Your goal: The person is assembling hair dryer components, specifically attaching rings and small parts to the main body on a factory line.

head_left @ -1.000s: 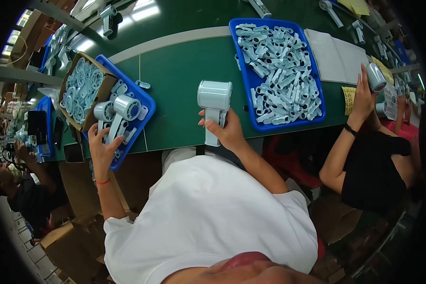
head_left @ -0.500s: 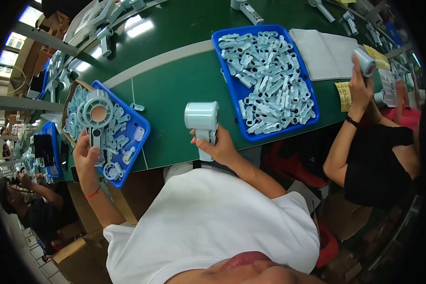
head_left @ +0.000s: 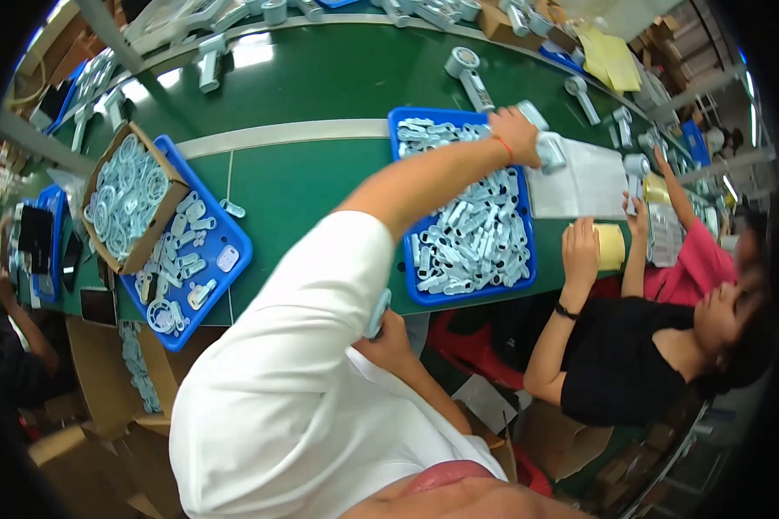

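My left arm stretches across to the right, over the blue tray (head_left: 531,251) full of small pale-blue plastic parts (head_left: 476,242). At the tray's far right corner, my left hand (head_left: 512,137), a red band at its wrist, is closed on a pale-blue handheld fan (head_left: 551,152). The fan is above the edge of a white sheet (head_left: 584,186), and the hand hides its middle. Close to my body, my right hand (head_left: 391,342) is closed around a pale-blue fan part (head_left: 378,315); my left sleeve covers most of it.
On the left, a cardboard box (head_left: 180,192) of ring-shaped parts rests on another blue tray (head_left: 244,251) with loose pieces. Handheld fans (head_left: 474,86) lie across the green table (head_left: 320,78). To the right sits a co-worker in black (head_left: 623,363), hands near a yellow pad (head_left: 610,246).
My left hand has swung from the left tray far across to the right. My right hand has drawn lower, toward my body. The view has shifted, and the co-worker's hands have moved lower.
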Motion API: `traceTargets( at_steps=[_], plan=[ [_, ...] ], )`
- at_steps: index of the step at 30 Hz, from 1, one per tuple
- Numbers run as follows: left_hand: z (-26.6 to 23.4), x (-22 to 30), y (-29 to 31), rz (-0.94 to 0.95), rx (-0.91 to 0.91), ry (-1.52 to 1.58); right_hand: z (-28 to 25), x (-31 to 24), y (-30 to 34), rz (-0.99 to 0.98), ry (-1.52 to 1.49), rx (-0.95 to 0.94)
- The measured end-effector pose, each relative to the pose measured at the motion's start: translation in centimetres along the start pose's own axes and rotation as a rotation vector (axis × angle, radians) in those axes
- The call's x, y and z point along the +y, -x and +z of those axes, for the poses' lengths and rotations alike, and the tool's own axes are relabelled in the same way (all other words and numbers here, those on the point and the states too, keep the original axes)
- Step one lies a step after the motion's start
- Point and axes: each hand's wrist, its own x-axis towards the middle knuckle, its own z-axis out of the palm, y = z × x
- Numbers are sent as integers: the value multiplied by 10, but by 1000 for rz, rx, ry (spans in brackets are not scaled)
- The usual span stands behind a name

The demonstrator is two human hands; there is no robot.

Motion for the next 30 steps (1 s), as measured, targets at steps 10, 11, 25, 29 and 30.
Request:
traceTargets(
  at_steps=[10,11,25,29,30],
  plan=[
    [-67,-86,10,145,149,196,-19,8,-9,73,-53,-109],
    [-87,-147,7,1,317,100,-19,6,-11,19,-25,-159],
    [-134,-296,168,-265,117,68,-19,-20,-73,181,-464,78],
    [-90,-259,243,-22,291,123,-15,-13,-104,188,-392,-36],
    [-85,-248,250,49,353,-9,-14,-14,-107,166,-431,-39]
  ],
)
